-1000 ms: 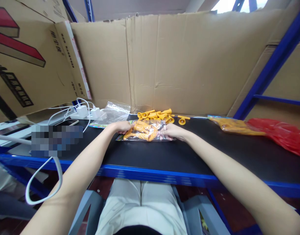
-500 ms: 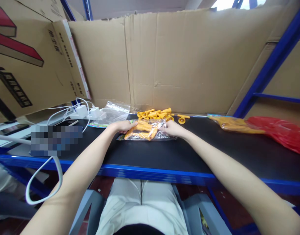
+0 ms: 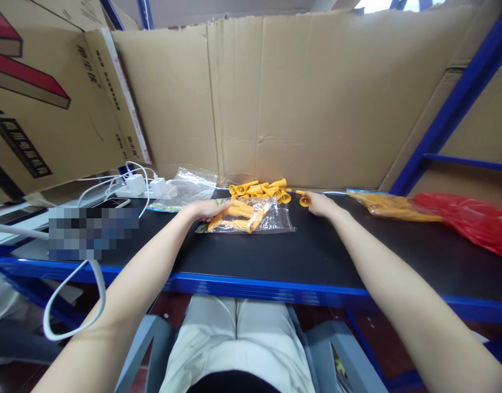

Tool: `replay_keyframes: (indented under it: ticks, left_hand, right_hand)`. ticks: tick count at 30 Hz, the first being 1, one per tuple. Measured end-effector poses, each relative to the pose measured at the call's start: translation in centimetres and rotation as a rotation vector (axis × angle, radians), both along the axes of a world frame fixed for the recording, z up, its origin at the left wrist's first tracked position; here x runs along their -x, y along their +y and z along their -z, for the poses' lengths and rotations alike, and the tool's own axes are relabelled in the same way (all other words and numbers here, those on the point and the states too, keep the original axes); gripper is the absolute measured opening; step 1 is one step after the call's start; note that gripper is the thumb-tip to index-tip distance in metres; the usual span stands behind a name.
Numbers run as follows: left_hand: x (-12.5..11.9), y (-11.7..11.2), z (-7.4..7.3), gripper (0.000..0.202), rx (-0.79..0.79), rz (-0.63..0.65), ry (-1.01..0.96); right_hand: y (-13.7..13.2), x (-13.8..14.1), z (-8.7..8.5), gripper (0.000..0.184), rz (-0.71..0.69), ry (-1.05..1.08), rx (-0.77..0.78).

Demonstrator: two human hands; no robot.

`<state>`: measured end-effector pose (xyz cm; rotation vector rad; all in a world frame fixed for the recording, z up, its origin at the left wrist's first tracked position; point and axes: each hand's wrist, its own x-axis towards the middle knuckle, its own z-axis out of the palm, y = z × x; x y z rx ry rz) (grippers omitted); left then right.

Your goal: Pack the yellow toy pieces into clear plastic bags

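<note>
A clear plastic bag (image 3: 271, 221) with several yellow plastic pieces inside lies on the black shelf top (image 3: 324, 251). My left hand (image 3: 205, 209) is closed on the bag's left end. Behind the bag lies a loose pile of yellow trumpet-shaped pieces (image 3: 259, 190). My right hand (image 3: 321, 203) has reached out to the right of the pile. Its fingers pinch a single yellow piece (image 3: 303, 199) that lay apart from the heap.
Empty clear bags (image 3: 187, 188) lie at the back left, beside white chargers and cables (image 3: 140, 186). A filled yellow packet (image 3: 384, 206) and a red plastic bag (image 3: 472, 221) lie at the right. Cardboard walls (image 3: 316, 98) close the back, and a blue shelf edge (image 3: 275, 288) runs along the front.
My right hand let go of the bag's right end and moved right and back to the lone yellow piece. My left hand stayed on the bag.
</note>
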<state>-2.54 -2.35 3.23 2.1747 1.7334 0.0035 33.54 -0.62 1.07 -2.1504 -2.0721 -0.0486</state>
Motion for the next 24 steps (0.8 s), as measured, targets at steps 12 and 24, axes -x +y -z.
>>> replay_keyframes:
  ticks: [12, 24]
  left_hand:
    - [0.0, 0.2, 0.3, 0.069, 0.000, -0.020, -0.072]
    - [0.1, 0.2, 0.4, 0.068, -0.002, -0.025, -0.109]
  right_hand:
    - [-1.4, 0.9, -1.7, 0.039, 0.056, -0.129, 0.066]
    - [-4.7, 4.4, -4.5, 0.035, -0.205, -0.129, 0.068]
